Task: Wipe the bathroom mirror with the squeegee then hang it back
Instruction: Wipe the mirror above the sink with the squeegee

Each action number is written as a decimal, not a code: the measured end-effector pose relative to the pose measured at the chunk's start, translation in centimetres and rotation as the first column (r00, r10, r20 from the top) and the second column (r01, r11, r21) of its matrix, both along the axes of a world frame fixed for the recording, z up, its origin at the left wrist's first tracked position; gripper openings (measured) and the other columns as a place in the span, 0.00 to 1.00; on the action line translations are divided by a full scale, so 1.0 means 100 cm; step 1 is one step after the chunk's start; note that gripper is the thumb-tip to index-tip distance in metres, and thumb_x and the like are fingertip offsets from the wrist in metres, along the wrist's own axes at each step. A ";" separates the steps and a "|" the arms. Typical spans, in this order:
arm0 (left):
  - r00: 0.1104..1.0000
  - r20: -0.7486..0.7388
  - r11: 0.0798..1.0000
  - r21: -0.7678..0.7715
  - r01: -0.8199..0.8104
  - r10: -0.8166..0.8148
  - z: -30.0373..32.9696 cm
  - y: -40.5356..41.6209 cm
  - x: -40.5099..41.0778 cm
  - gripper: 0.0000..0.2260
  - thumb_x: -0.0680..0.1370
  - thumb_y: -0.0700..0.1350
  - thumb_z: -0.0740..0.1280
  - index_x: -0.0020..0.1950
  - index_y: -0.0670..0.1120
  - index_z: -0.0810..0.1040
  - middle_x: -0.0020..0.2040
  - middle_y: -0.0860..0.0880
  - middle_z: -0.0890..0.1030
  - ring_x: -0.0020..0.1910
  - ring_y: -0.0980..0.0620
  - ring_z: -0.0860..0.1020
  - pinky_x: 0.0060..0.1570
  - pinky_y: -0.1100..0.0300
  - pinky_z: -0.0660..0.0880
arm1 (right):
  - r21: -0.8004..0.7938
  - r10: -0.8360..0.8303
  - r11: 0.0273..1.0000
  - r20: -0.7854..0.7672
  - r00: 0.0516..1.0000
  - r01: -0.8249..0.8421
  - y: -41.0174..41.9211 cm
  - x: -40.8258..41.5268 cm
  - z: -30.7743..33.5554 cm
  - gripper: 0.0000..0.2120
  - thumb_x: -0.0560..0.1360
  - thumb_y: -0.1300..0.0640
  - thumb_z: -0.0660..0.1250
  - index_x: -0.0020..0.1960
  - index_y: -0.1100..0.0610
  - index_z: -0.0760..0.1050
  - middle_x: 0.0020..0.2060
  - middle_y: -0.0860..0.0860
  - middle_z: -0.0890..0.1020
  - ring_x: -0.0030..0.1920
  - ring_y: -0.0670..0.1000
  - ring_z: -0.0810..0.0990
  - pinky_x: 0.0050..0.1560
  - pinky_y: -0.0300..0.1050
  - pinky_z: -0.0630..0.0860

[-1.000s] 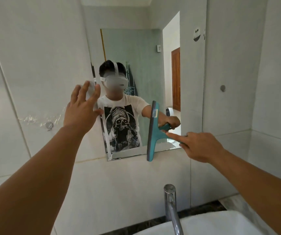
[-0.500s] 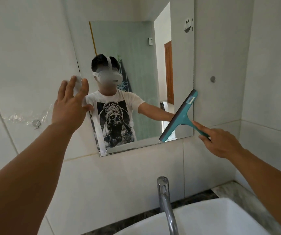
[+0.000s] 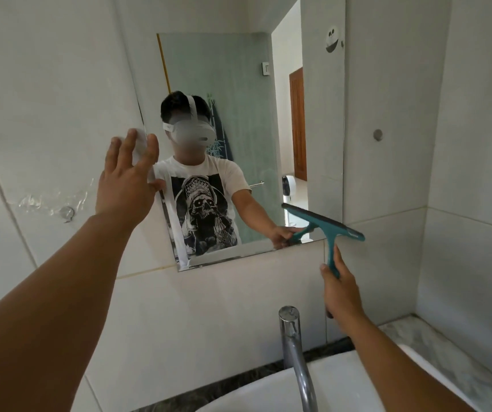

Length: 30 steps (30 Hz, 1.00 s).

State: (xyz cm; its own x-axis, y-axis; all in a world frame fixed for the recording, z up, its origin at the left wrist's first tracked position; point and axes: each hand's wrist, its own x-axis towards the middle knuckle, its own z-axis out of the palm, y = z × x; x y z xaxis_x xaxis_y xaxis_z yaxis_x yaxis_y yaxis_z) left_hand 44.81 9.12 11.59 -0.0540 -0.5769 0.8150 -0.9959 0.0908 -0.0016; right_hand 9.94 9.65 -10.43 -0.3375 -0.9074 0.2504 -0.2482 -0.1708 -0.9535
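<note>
The frameless mirror (image 3: 322,120) hangs on the white tiled wall and reflects the person. My right hand (image 3: 341,289) grips the handle of the teal squeegee (image 3: 328,224). Its blade lies almost level across the mirror's lower right corner and sticks out past the right edge. My left hand (image 3: 127,179) rests flat with spread fingers on the mirror's left edge, part on the tile.
A small metal hook (image 3: 68,212) with clear adhesive sits on the tile to the left of the mirror. A round metal stud (image 3: 377,134) is on the wall to the right. The chrome tap (image 3: 293,346) and white basin (image 3: 343,379) are below.
The squeegee went from upright at the mirror's bottom, swung rightward and downward, and now lies nearly level at the lower right corner. My right hand dropped below it. My left hand stayed on the edge.
</note>
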 end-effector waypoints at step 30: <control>0.998 0.032 0.999 0.026 -0.047 0.046 -0.001 -0.005 0.004 0.37 0.79 0.49 0.65 0.79 0.56 0.44 0.80 0.48 0.44 0.78 0.43 0.40 0.74 0.46 0.52 | 0.026 0.267 0.958 0.273 0.924 -0.284 0.079 0.246 -0.025 0.26 0.80 0.47 0.57 0.76 0.36 0.53 0.63 0.51 0.79 0.54 0.51 0.80 0.59 0.56 0.78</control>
